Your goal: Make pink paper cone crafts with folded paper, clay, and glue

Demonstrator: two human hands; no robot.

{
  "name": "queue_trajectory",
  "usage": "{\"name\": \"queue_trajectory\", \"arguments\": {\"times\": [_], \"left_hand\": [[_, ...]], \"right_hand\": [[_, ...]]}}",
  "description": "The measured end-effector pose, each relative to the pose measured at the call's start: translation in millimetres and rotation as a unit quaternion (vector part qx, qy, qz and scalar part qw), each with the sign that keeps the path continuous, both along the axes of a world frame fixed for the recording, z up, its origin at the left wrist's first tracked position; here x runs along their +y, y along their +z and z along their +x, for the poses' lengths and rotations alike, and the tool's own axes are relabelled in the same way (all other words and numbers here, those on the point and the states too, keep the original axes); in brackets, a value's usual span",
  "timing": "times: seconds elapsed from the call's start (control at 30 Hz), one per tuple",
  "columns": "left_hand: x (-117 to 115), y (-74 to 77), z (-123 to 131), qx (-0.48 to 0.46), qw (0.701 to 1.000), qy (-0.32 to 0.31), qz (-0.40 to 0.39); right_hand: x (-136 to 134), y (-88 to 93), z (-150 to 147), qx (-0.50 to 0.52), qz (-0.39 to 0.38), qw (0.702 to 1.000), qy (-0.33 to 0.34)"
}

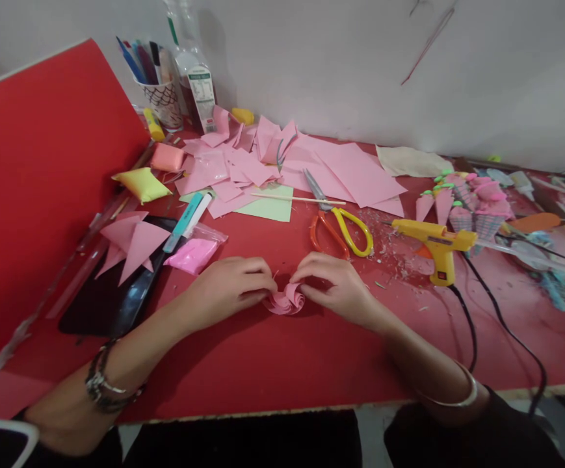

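Between my two hands, low over the red table, is a pink paper spiral (pixel 285 303) with curled, layered edges. My left hand (pixel 233 286) pinches its left end with bent fingers. On the other side, my right hand (pixel 333 286) grips the rolled right end between thumb and fingers. The fingertips hide part of the paper. Just beyond my hands lie scissors (pixel 341 224) with one orange and one yellow handle. A packet of bright pink clay (pixel 194 253) rests near my left wrist.
A yellow glue gun (pixel 433 244) with a black cord lies at right, near small pink cones (pixel 477 201). Pink paper sheets (pixel 355 172) cover the back. Left are a phone (pixel 116 305) under pink paper cones (pixel 133 240), a cutter (pixel 183 222), a bottle (pixel 197 91) and a pen cup (pixel 162 101).
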State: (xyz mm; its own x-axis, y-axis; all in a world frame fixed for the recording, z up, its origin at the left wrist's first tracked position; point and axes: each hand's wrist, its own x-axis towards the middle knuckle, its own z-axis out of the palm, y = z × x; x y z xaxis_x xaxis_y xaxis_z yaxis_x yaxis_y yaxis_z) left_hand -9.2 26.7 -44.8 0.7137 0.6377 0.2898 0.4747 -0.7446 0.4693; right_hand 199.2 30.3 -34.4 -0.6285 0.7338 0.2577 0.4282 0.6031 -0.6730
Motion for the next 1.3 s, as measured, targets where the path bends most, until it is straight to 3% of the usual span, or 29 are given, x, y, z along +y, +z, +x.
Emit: {"name": "queue_trajectory", "arguments": {"times": [0.33,0.67,1.1,1.3], "left_hand": [[-1.0,-0.6,2.5,0.024,0.994,0.002,0.104],[-0.3,-1.9,-1.0,0.007,0.999,-0.006,0.031],[-1.1,-0.1,0.6,0.009,0.998,-0.007,0.054],[-1.2,0.5,-0.4,-0.009,0.999,-0.008,0.029]], "right_hand": [[-2.3,-5.2,-2.0,-0.015,0.088,0.996,0.009],[0.0,-9.4,0.9,-0.011,0.096,0.995,0.027],[-1.7,-12.0,2.3,-0.103,0.191,0.976,0.022],[-1.0,-13.2,1.5,-0.099,0.185,0.977,0.031]]}}
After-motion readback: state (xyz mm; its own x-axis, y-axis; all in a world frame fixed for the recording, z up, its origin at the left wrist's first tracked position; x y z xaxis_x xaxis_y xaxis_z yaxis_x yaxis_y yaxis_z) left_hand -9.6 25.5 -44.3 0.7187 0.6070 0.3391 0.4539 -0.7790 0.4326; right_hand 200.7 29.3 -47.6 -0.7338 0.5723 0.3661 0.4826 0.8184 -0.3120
